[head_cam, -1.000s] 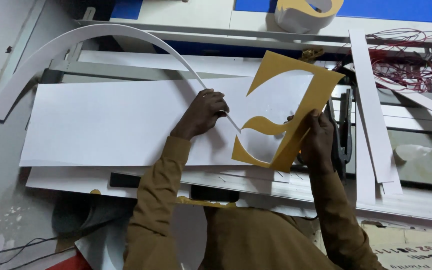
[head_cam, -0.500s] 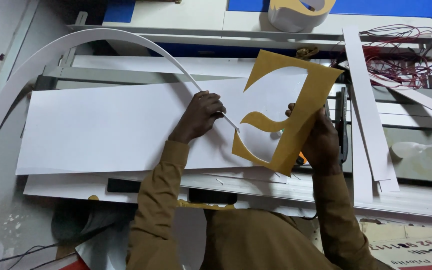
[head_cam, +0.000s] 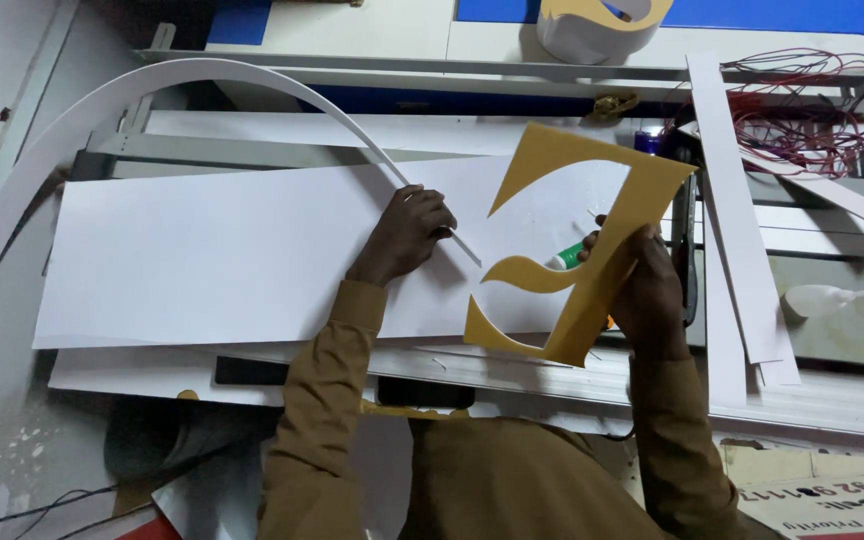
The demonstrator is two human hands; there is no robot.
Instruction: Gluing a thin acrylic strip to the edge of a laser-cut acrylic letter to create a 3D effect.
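Observation:
My left hand [head_cam: 407, 235] pinches the near end of a long, thin white strip [head_cam: 202, 68]. The strip arches up and away to the far left over a large white sheet [head_cam: 202, 260]. My right hand [head_cam: 647, 290] holds a flat yellow cut-out shape [head_cam: 587, 305] tilted upright above the sheet's right end. The same hand also grips a small green-tipped tube [head_cam: 567, 257], seen through the shape's opening. The strip's tip ends just left of the yellow shape's lower curl.
A roll of white tape with a yellow core [head_cam: 602, 20] stands at the back. Red wires [head_cam: 802, 110] are tangled at the back right. Long white strips [head_cam: 732, 230] lie on the right, near a small white bottle [head_cam: 822, 298]. More white panels are stacked under the sheet.
The yellow shape has tipped up slightly, and my right hand has shifted behind it, so the green-tipped tube now shows. My left hand stays on the strip.

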